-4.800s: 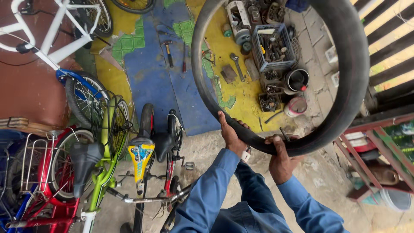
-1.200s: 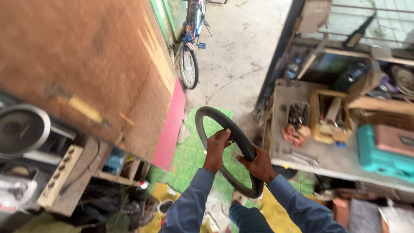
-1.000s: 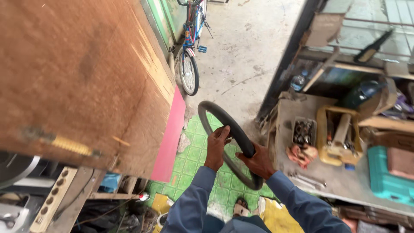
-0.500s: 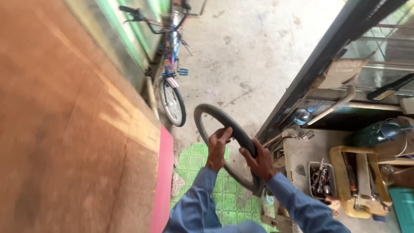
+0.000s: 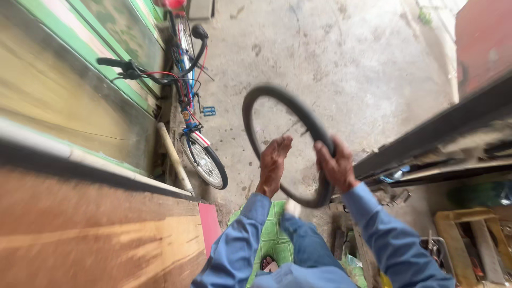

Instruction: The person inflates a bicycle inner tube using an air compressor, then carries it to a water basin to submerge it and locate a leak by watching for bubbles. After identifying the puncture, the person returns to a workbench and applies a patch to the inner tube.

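**Carrying the black tyre out over the concrete**

Nearest to you, your blue sleeves (image 5: 373, 224) reach forward over the green patterned mat (image 5: 269, 234) underfoot; keep your footing sure there, for a sandalled foot (image 5: 266, 264) shows right at the mat's edge. Your right hand (image 5: 335, 162) is wrapped around the right side of the black tyre (image 5: 266, 98), fingers curled over the rubber; your left hand (image 5: 274, 160) stands apart from it, lying against the inside of the hoop with the fingers loose, and whether it truly grips you cannot tell from the blur. The tyre hangs upright in front of you, between both hands, its far rim out over the bare concrete floor (image 5: 346, 58). In my judgement the right hand bears most of the weight, so close the left firmly on the rim before you swing or turn it; keep the hoop high enough to pass the metal frame (image 5: 426, 133) on your right. To the left, past the wooden board (image 5: 96, 234), a blue bicycle (image 5: 186, 96) leans along the green wall (image 5: 117, 32); steer wide of its front wheel (image 5: 205, 162) and handlebar.
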